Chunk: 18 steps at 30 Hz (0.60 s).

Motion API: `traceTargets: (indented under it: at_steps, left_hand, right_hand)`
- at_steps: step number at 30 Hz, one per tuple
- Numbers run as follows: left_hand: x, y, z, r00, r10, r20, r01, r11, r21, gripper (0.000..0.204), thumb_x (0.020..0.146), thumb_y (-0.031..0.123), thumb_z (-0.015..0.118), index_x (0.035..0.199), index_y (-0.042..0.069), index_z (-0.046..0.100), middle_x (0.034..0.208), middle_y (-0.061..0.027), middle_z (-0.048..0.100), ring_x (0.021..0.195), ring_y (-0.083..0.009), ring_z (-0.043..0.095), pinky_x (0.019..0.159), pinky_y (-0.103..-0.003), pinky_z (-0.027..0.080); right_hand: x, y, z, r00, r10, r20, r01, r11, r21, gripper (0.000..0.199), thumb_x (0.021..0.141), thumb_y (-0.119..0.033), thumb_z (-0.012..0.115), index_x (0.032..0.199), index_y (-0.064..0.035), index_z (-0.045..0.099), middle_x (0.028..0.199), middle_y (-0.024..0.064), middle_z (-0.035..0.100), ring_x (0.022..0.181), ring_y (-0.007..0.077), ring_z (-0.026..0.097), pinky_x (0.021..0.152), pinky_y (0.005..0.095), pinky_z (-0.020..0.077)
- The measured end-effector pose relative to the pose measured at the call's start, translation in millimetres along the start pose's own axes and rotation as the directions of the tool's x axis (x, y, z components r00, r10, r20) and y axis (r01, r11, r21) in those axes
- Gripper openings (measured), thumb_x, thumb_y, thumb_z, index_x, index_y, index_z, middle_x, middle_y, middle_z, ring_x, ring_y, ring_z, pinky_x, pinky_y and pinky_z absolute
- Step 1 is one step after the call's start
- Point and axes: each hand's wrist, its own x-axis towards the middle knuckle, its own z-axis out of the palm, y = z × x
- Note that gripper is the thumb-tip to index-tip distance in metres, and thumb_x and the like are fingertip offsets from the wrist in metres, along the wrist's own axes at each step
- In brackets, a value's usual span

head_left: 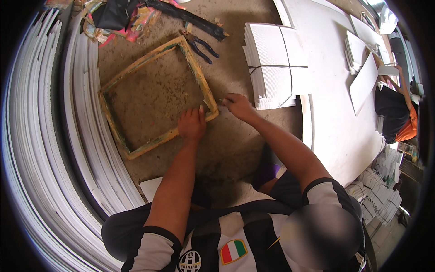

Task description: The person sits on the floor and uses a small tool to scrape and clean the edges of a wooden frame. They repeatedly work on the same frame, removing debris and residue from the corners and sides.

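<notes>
A rectangular wooden frame [198,72], worn and yellowish with dark green stains, lies flat on the brown floor. My left hand [191,124] grips its near rail close to the right corner, fingers over the wood. Just outside that corner is my right hand [240,108], closed with thumb and finger pinched together. A small tip seems to stick out of the pinch, too small to name. Beyond the frame's far corner lie pliers [205,49] with dark blue handles.
Tall stacks of white sheets [41,113] line the left side. A strapped bundle of white boards [274,68] lies at the right, beside a large white surface [335,122]. A dark bar [190,19] and crumpled scraps [131,20] lie at the back. Another person [394,109] is at the far right.
</notes>
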Motion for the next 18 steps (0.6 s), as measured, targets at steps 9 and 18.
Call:
traceTargets:
  at_steps: [9,18]
  left_hand:
    - [-37.1,-36.9,-43.5,0.927,-0.03,0.374,-0.023,0.99,0.137,0.051,0.102,0.043,0.053,0.076,0.005,0.075,0.082,-0.0165,0.072,0.074,-0.0366,0.068,0.091,-0.053,0.047]
    - [32.8,18.9,-24.8,0.939,-0.314,0.142,0.342,0.904,-0.259,0.044,0.103,0.04,0.057,0.127,0.004,0.066,0.106,-0.0215,0.068,0.097,-0.0387,0.068,0.086,-0.048,0.053]
  right_hand:
    - [14.3,-37.8,4.8,0.975,-0.182,-0.131,0.157,0.971,-0.183,0.022,0.101,-0.025,0.057,0.109,-0.0058,0.064,0.088,0.0239,0.07,0.087,0.0445,0.068,0.077,0.0523,0.0517]
    - [48.6,-41.8,25.9,0.965,-0.111,-0.236,0.063,0.977,-0.202,0.024,0.101,-0.027,0.057,0.114,-0.0086,0.062,0.092,0.0275,0.071,0.091,0.0491,0.068,0.082,0.0596,0.0522]
